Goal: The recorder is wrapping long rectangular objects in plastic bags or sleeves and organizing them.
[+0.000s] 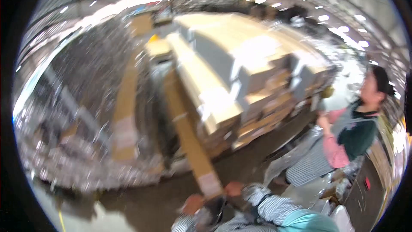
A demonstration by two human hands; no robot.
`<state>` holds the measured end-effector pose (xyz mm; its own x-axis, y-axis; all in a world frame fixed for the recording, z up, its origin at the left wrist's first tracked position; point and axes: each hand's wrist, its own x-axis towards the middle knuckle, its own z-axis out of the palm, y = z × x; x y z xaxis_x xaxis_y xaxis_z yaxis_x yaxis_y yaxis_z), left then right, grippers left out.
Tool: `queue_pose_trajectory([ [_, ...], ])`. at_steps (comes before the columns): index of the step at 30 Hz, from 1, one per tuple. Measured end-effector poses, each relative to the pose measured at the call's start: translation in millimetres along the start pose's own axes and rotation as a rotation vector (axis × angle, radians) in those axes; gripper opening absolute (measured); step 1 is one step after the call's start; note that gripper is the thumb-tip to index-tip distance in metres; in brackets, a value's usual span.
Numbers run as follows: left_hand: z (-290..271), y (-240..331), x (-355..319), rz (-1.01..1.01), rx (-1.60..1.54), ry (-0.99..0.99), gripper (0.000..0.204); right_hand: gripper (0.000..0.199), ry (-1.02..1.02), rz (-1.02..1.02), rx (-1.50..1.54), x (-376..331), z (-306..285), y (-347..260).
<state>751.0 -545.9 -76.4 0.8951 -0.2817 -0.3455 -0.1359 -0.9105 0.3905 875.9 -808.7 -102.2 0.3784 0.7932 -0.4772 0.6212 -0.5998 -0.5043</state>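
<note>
A long, narrow brown cardboard box [191,148] runs away from me, its near end by my body and its far end between the stacks. A pale label sits near its close end. My left hand [193,204], reddish-orange as if gloved, is at the left side of that end, closed against it. My right hand [234,188], the same colour, closes on the box's right edge. Motion blur and the hands themselves hide the separate fingers.
Right of the box stands a high stack of long cartons [257,71]. Left lies a large heap wrapped in clear plastic [81,103], with another long carton [124,129] on it. A co-worker [343,133] in a striped apron stands at right, beside loose plastic sheeting [281,163].
</note>
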Motion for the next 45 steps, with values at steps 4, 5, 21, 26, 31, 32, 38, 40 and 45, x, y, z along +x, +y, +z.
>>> queue_pose_trajectory([
  [4, -30, -53, -25, 0.088, -0.434, 0.180, 0.022, 0.018, 0.092, -0.259, 0.940, 26, -25, -12],
  [5, -24, -63, -29, -0.031, -0.715, 0.257, 0.024, 0.016, 0.158, -0.253, 1.292, 26, -25, -25],
  [21, -40, -64, 30, 0.045, -0.460, 0.962, 0.029, 0.024, 1.015, 0.023, 1.525, 143, 10, -24],
  [26, -61, -28, 92, -0.161, -0.659, 0.436, 0.026, 0.027, 0.895, -0.373, 1.505, 198, 93, 162],
  [31, 8, -66, 55, -0.487, -1.450, 0.672, 0.038, 0.027, 0.712, -0.422, 1.568, 186, 13, -9],
  [32, 9, -68, 55, -0.488, -1.453, 0.670, 0.038, 0.027, 0.731, -0.413, 1.571, 173, -2, -24],
  [38, -14, -55, 53, -0.383, -1.202, 0.841, 0.037, 0.027, 0.865, -0.391, 1.583, 100, -84, -108],
  [40, -32, -50, 49, -0.346, -1.108, 0.905, 0.037, 0.027, 0.906, -0.397, 1.588, 85, -101, -131],
  [45, -72, -25, 27, -0.271, -0.873, 1.042, 0.036, 0.028, 0.999, -0.392, 1.610, 58, -108, -163],
])
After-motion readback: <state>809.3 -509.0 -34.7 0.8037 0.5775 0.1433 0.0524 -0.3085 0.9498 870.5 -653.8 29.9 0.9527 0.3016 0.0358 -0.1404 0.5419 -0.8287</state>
